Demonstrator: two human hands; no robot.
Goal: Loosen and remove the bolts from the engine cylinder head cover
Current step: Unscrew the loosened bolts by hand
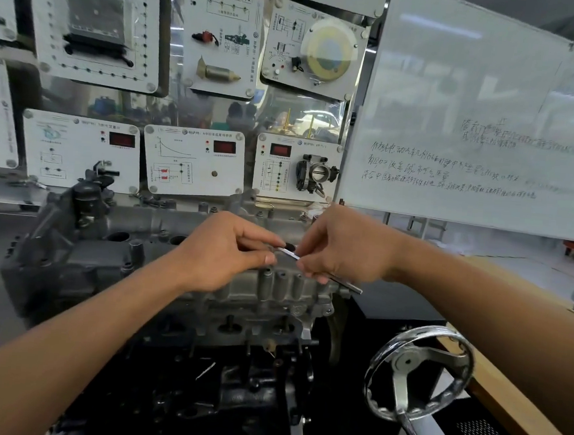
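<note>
A grey engine cylinder head cover (pixel 161 228) sits on top of an engine on a stand, in the middle of the view. Both hands meet over its right end. My right hand (pixel 341 245) grips a thin silver wrench (pixel 345 283) whose handle sticks out to the lower right. My left hand (pixel 221 250) pinches the wrench's head end with thumb and fingers. The wrench tip and whatever bolt lies under it are hidden by my fingers. Several bolt bosses (pixel 280 282) stand along the cover's near edge.
A chrome handwheel (pixel 418 368) of the engine stand is at the lower right. A wooden bench edge (pixel 518 400) runs along the right. Behind the engine hang training panels (pixel 194 162) with gauges and a throttle body. A whiteboard (pixel 474 129) stands at the right rear.
</note>
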